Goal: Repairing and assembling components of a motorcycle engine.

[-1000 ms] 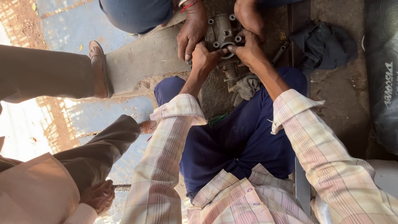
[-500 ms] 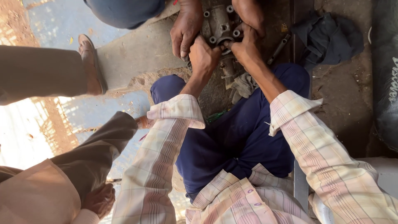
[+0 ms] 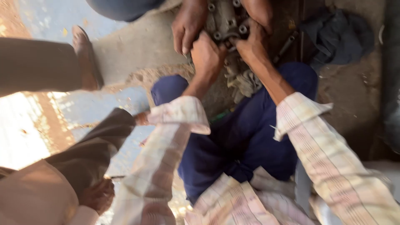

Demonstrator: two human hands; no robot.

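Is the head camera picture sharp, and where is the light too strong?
Head view: motion blur softens everything, including the left hand, right hand and grey bolted metal part; sunlight overexposes the pale floor at left; the dark cloth lies in shade.

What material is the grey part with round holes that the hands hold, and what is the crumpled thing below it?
The grey part looks like cast metal: dull grey, dirty, with round bolt holes. The crumpled thing below it seems to be a cloth rag, soft and folded, stained grey; blur leaves this uncertain.
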